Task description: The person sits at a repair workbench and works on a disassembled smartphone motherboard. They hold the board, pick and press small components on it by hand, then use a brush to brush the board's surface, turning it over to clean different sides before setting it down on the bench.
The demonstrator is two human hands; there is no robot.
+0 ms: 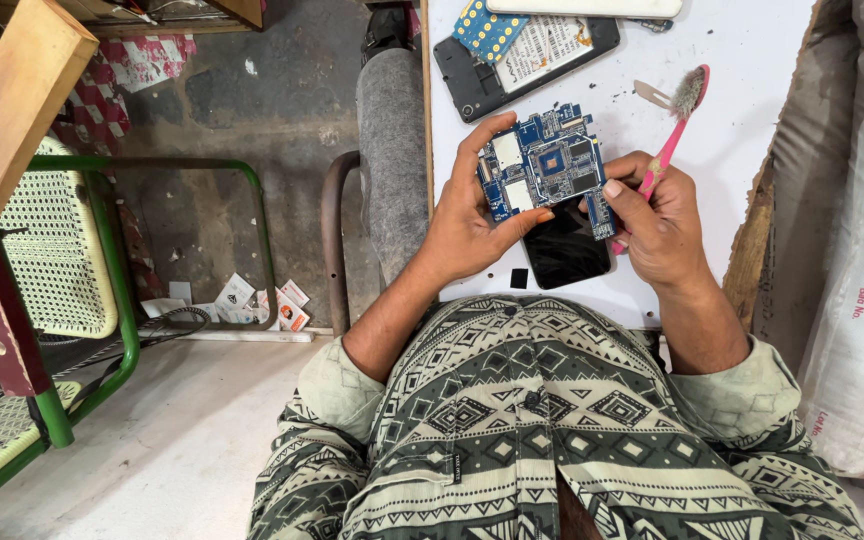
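Both hands hold a blue rectangular circuit board (547,167) above the white surface (752,80).

From my remote view, the left hand (472,225) has its grip closed on the board's 9 o'clock edge; the right hand (662,225) pinches the 3 o'clock edge while also holding a pink plastic toothbrush (674,135). A black glossy phone screen (564,250) lies directly beneath. I judge the risk to be a slip: the shared right grip could drop the board onto the screen. The brush handle's end and the board's underside are hidden; the opened black phone shell (512,65) at 12 o'clock is cut off.
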